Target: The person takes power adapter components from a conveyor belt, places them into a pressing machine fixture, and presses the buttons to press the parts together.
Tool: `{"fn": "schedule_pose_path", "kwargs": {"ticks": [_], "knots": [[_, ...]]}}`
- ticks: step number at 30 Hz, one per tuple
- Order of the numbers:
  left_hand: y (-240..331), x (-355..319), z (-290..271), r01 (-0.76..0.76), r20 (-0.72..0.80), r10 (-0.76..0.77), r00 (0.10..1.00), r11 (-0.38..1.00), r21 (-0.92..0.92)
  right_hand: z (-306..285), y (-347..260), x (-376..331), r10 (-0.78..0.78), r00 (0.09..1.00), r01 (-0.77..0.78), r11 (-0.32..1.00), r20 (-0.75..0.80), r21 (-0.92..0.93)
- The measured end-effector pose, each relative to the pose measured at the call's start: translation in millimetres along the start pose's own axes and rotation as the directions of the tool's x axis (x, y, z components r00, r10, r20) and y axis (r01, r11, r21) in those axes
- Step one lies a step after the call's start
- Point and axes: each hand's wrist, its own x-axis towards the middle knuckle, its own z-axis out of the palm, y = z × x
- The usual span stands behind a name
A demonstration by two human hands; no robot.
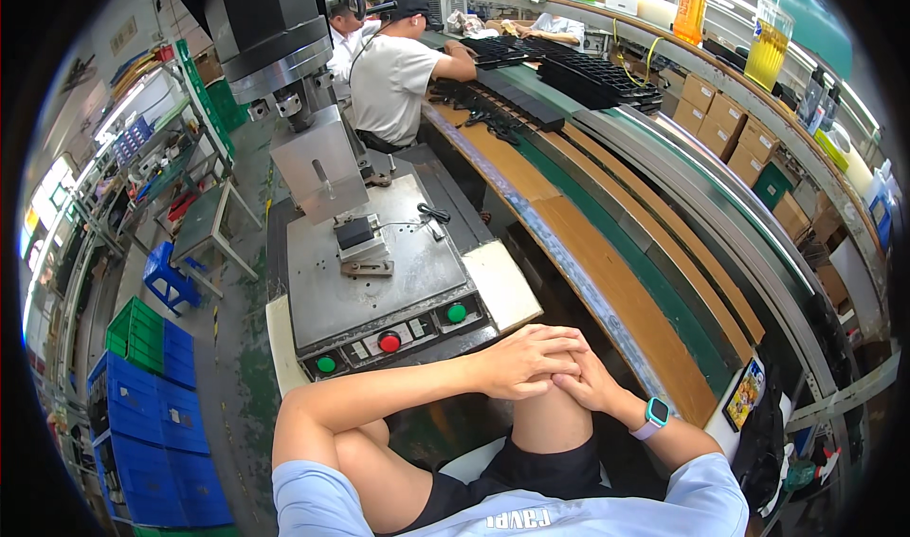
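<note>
My left hand (pixel 527 363) and my right hand (pixel 591 382) are clasped together on top of my raised knee (pixel 550 418), fingers overlapping. Neither hand holds a tool or part. A watch with a pale band (pixel 654 415) is on my right wrist. Just beyond my left forearm is a press machine's metal table (pixel 417 253), with a red button (pixel 389 342) between two green buttons (pixel 457 312) on its front. A small dark block (pixel 355 233) sits in a metal fixture (pixel 368 251) on that table, under the raised machine head (pixel 318 167).
A long workbench with brown boards (pixel 569 229) runs along my right. Black trays (pixel 592 72) lie at its far end, where a person in a cap (pixel 393 77) works. Blue bins (pixel 152 404), a green crate (pixel 136 333) and a blue stool (pixel 171 276) stand at left.
</note>
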Motion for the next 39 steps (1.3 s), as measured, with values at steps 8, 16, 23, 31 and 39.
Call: {"fn": "schedule_pose_path", "kwargs": {"ticks": [8,16,23,31,39], "knots": [[-2.5,-0.7,2.8,0.013,-0.003,-0.013,1.000,1.000,0.012,-0.1,0.1,0.3,-0.008,1.000,0.008,1.000,-0.006,-0.009],[-1.4,0.0,4.2,0.017,-0.022,-0.017,1.000,1.000,0.013,-0.3,1.7,0.5,-0.010,1.000,0.010,1.000,-0.004,-0.017],[-1.7,0.7,4.9,0.026,-0.026,-0.025,0.999,1.000,0.014,-0.2,2.3,0.3,-0.003,1.000,0.003,1.000,-0.005,-0.012],[-3.2,1.9,5.7,0.020,-0.024,-0.020,1.000,1.000,0.023,-1.5,2.6,-0.7,0.004,1.000,-0.004,1.000,-0.003,-0.014],[-0.7,2.1,3.5,0.009,-0.022,-0.009,1.000,1.000,0.018,-1.2,4.1,-1.4,0.000,1.000,0.000,1.000,0.002,-0.009]]}}
